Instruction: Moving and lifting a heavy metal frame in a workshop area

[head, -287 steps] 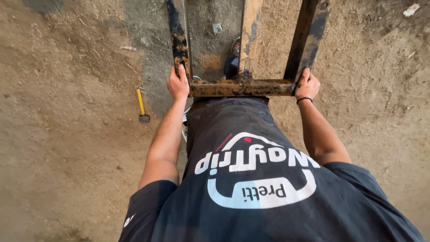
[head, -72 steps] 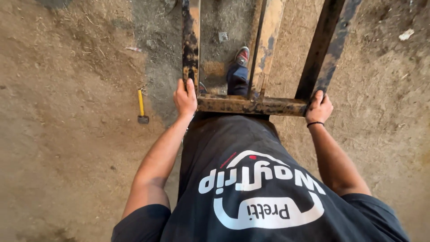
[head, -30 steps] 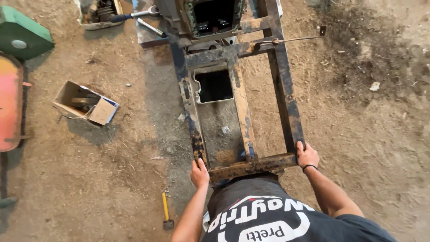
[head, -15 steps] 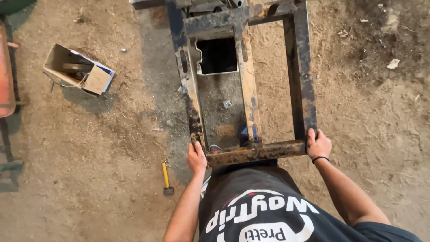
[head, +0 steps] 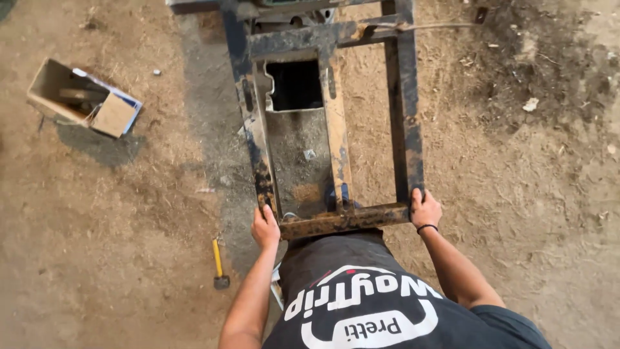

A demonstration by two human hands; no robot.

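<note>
Lowered since earlier, rusty frame (head: 336, 123) points away lengthwise, left hand (head: 265, 227) and right hand (head: 425, 210) fingers clamped on it.

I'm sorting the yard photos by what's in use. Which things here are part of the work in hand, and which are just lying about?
In hand:
rusty metal frame, gripped at its near crossbar
left hand at one corner
right hand at the other corner

Lying about:
yellow-handled hammer on the dirt
open cardboard box
</note>
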